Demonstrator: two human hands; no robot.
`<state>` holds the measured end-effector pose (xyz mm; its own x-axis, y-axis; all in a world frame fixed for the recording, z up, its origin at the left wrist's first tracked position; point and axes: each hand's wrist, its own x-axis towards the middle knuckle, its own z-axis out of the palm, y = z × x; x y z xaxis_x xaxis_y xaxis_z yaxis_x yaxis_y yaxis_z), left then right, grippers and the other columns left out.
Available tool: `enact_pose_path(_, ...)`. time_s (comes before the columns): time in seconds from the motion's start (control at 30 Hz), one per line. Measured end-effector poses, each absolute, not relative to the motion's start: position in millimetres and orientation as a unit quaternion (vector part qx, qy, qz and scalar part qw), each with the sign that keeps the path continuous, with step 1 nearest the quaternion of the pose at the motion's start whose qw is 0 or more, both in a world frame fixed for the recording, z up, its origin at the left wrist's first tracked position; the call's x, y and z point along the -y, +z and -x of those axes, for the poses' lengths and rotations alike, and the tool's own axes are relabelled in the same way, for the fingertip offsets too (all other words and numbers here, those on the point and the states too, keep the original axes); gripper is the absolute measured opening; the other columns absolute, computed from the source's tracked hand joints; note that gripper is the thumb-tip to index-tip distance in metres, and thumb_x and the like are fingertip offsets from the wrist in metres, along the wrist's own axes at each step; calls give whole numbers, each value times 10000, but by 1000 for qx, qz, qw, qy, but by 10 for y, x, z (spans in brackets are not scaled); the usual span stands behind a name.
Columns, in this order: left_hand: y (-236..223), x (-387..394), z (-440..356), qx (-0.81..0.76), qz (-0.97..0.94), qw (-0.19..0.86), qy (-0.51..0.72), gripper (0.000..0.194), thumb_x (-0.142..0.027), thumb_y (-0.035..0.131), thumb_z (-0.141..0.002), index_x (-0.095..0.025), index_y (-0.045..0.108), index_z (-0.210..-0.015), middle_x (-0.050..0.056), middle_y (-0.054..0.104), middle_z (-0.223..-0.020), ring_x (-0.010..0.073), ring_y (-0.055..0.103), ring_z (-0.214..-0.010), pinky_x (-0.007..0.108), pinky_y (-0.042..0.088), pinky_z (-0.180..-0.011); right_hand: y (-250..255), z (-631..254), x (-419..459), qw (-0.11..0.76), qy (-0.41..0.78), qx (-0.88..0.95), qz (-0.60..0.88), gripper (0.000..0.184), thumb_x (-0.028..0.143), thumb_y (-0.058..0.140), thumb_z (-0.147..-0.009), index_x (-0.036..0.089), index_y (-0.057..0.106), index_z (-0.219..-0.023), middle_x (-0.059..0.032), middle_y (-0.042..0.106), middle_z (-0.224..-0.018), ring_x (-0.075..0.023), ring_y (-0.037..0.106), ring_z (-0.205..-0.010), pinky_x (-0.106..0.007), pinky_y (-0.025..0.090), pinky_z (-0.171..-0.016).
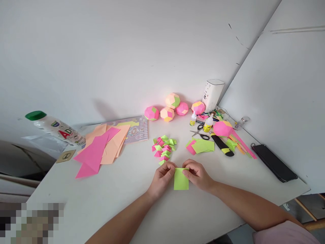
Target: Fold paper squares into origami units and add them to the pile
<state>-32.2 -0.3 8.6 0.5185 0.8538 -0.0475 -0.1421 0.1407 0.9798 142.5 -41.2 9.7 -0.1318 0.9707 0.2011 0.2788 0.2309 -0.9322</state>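
Green paper square (181, 180), two-handed hold
My left grip (162, 175) and right grip (199, 174) pinch its far edge; folded pieces (165, 148) lie beyond it.

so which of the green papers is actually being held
The small square, its top corners in the left hand and right hand; the green sheets beside the scissors lie unheld.

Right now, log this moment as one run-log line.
left hand: holding green paper, upper left corner | right hand: holding it, upper right corner | folded pieces: clustered beyond hands | scissors: on table, untouched
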Motion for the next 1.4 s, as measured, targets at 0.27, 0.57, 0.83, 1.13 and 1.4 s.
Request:
enact_pose_path(0.27, 81, -2, 328, -326, -549, 682, 356, 192, -315, 538, -793, -170, 506, -670, 19, 527, -766, 148, 480, -718, 254, 395, -668, 82, -1431, 421, 442, 420, 635, 474, 304, 353, 528, -827, 164, 480, -594, -28, 509, -736, -103, 428, -562, -222, 353, -471)
enact_pose_path(0.57, 15, 13, 324, -331, -467, 723, 386, 272, -335, 500, -813, -180, 429, -601, -44, 398, -552, 91, 386, -487, 221, 345, -491, 62, -1435, 450, 501, 402, 601, 475, 234, 326, 494, -862, 156, 553, -713, -25, 522, -769, -59, 466, -431, -209, 372, -387)
enact_pose_path(0.83, 44, 32, 328, -309, -503, 725, 354, 430, -459, 395, -865, -138, 579, -647, 42, 591, -582, 144, 523, -543, 270, 421, -523, 117, -1444, 443, 559, 206, 680, 428, 163, 186, 518, -844, 228, 642, -940, -97, 574, -1058, -214, 580, -969, -349, 514, -792)
enact_pose_path(1.13, 120, 27, 302, -318, -484, 753, 312, 273, -400, 558, -802, -153, 544, -918, 1, 614, -630, 125, 551, -484, 255, 432, -494, 8, -1420, 425, 486, 187, 754, 401, 142, 143, 551, -802, 196, 623, -913, -131, 418, -1278, -236, 512, -1076, -355, 506, -801)
enact_pose_path(1.4, 106, 16, 320, -291, -503, 760, 291, 214, -348, 487, -847, -140, 534, -870, 13, 610, -559, 134, 555, -522, 257, 429, -538, 63, -1425, 427, 488, 258, 717, 426, 86, 252, 568, -816, 187, 604, -771, -114, 534, -1106, -223, 566, -979, -352, 504, -796)
